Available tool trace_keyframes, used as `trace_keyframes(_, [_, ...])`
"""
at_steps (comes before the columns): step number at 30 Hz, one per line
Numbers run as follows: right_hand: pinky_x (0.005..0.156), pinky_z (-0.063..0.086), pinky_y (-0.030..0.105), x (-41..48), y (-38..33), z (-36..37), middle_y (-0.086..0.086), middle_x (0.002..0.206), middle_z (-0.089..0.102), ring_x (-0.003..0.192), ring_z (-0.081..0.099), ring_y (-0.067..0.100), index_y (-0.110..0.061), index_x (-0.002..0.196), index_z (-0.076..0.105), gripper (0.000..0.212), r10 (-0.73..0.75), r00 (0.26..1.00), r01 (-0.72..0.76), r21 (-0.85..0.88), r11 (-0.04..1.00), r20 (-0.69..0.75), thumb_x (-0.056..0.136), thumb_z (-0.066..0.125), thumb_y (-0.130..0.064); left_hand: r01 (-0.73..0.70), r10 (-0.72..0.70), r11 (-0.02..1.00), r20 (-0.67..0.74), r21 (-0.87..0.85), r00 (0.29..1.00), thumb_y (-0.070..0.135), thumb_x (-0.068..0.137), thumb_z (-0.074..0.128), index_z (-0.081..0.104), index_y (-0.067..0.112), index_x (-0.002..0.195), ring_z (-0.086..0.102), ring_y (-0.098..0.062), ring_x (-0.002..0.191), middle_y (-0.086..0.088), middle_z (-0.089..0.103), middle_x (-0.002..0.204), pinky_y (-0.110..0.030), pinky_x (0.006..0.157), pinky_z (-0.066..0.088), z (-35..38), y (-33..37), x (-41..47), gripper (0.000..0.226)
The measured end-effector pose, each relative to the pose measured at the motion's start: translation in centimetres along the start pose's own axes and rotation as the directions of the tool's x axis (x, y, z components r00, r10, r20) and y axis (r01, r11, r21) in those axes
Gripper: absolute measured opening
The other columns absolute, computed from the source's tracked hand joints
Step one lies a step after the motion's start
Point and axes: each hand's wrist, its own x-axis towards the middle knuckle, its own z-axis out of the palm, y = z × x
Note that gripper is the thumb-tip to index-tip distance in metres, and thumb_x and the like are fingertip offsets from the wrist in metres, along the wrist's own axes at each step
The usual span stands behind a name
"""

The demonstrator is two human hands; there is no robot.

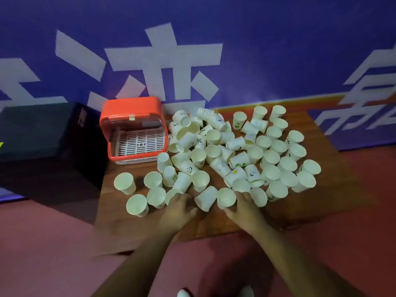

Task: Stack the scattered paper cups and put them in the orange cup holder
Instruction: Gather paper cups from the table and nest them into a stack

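Many paper cups (236,156) lie loose on the counter (334,179). My right hand (243,205) holds one cup (226,198); my left hand (177,207) is open. Next, nest them for the orange cup holder (134,129).

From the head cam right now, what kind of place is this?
Probably a staged indoor spot, an event or demo space rather than a home. A blue banner wall with large white characters stands behind a low wooden table on reddish floor. Dozens of paper cups lie beside an orange cup holder.

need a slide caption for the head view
Both hands reach into scattered paper cups on a wooden table, beside the empty orange holder.
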Motion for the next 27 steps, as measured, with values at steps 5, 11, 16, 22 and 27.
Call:
trace_keyframes(5, [0.100,0.046,0.044,1.7,-0.1,1.1,0.008,0.137,0.043,0.124,0.048,0.031,-0.017,0.147,0.034,0.082,0.028,0.998,-0.022,-0.113,0.993,0.050,0.080,0.066,-0.053,-0.007,0.030,0.993,-0.191,0.120,0.981,0.027,0.082,0.078,0.062,0.006,0.122,0.054,-0.035,0.111,-0.015,0.057,0.120,-0.049,0.093,0.051,2.1,-0.3,1.9,0.047])
trace_keyframes(11, [0.091,0.049,0.043,4.4,0.1,2.0,0.012,0.136,0.050,0.116,0.054,0.032,-0.010,0.147,0.038,0.085,-0.033,0.998,0.046,-0.288,0.957,0.051,0.080,0.070,-0.052,0.179,-0.119,0.960,-0.267,0.213,0.956,0.026,0.066,0.091,0.058,0.002,0.131,0.056,-0.046,0.115,-0.025,0.055,0.131,-0.056,0.093,0.050,3.3,-3.1,3.1,0.077])
trace_keyframes(16, [0.069,0.056,0.042,5.3,1.2,3.0,0.012,0.115,0.061,0.092,0.062,0.031,-0.009,0.124,0.060,0.068,-0.117,0.990,0.135,-0.357,0.924,0.073,0.068,0.082,-0.041,0.227,-0.173,0.951,-0.247,0.212,0.954,0.021,0.065,0.088,0.065,0.003,0.123,0.056,-0.045,0.115,-0.022,0.057,0.130,-0.054,0.093,0.051,4.0,-4.2,3.5,0.065])
trace_keyframes(22, [0.073,0.054,0.045,5.6,1.7,2.5,0.012,0.109,0.064,0.091,0.062,0.033,-0.011,0.123,0.061,0.072,-0.246,0.961,0.275,-0.348,0.896,0.127,0.063,0.081,-0.043,0.247,-0.185,0.949,-0.288,0.196,0.940,0.016,0.071,0.091,0.079,0.010,0.099,0.053,-0.049,0.118,-0.027,0.055,0.132,-0.056,0.096,0.050,4.3,-3.9,3.4,0.031])
trace_keyframes(27, [0.077,0.053,0.044,5.9,2.9,0.2,0.009,0.113,0.062,0.098,0.061,0.031,-0.011,0.131,0.056,0.078,-0.308,0.947,0.322,-0.298,0.899,0.092,0.068,0.071,-0.053,0.268,-0.203,0.949,-0.331,0.163,0.921,0.018,0.067,0.093,0.067,0.001,0.120,0.057,-0.051,0.105,-0.029,0.059,0.119,-0.059,0.086,0.054,3.9,-3.8,3.1,0.061])
